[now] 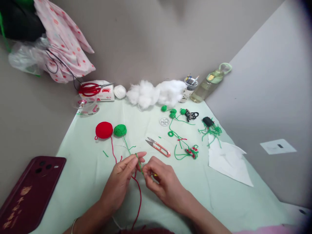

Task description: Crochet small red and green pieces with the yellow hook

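Note:
My left hand (pixel 122 177) pinches green yarn (pixel 139 164), which runs over its fingertips toward the other hand. Close beside it, my right hand (pixel 164 182) is closed around what looks like a crochet hook (pixel 155 175); only a small yellow part shows. The working ends are hidden between the fingers. A strand leads back from my left hand to the green yarn ball (pixel 120 130). Left of that sits a red yarn ball (pixel 104 130), and red yarn (pixel 139 195) hangs below my hands. Orange-handled thread snips (pixel 158 147) lie just beyond my right hand.
Green crocheted balls (pixel 172 113), a black hair claw (pixel 191 115) and a red-green crocheted piece (pixel 192 151) lie right. White stuffing (pixel 156 93), red scissors (pixel 91 89) and a bottle (pixel 208 85) line the back wall. A maroon phone (pixel 31 195) rests left, white paper (pixel 226 161) right.

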`<state>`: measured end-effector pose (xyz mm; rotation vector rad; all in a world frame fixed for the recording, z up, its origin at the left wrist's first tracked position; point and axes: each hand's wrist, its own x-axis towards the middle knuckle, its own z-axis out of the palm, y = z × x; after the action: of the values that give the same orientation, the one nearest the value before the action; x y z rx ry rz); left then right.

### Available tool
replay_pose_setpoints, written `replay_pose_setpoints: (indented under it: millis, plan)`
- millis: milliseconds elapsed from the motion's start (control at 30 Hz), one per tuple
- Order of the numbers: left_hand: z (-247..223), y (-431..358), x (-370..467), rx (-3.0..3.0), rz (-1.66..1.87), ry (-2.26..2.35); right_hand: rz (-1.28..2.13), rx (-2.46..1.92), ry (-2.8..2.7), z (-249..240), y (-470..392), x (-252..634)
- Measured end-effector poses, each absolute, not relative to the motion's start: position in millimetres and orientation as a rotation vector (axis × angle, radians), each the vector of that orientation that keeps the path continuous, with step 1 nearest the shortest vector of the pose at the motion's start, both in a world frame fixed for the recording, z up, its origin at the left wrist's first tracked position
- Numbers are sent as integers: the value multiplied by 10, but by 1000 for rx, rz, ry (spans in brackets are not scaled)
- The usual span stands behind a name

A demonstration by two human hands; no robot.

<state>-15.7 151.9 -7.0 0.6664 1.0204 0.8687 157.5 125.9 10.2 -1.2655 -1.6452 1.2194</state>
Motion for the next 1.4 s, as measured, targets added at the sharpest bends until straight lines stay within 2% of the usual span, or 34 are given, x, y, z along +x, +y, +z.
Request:
replay_pose_setpoints:
  millis: [167,300,433,533,733,1167,1400]
  plan:
    - [115,1596,-94,407,966,987,1341,-1396,-1489,213,1285,1676]
    - [300,1734,-79,549,1058,975,1318,-1329,-1407,373,1336,1907]
    - [451,1833,-8,825,1156,971,1527,-1118,-1163,478,1387,1985]
    - [490,1876,70,913,1089,913,1626,-995,-1052,547,1425,1969]
    - [491,1895,145,864,1061,838,1693,-1015,-1104,628,1433,1912]
    - [381,1936,110,791,919,814,1667,-1016,-1001,450,1494,1797]
    - [322,1954,111,829,936,806,1503,-1169,-988,423,1480,1742]
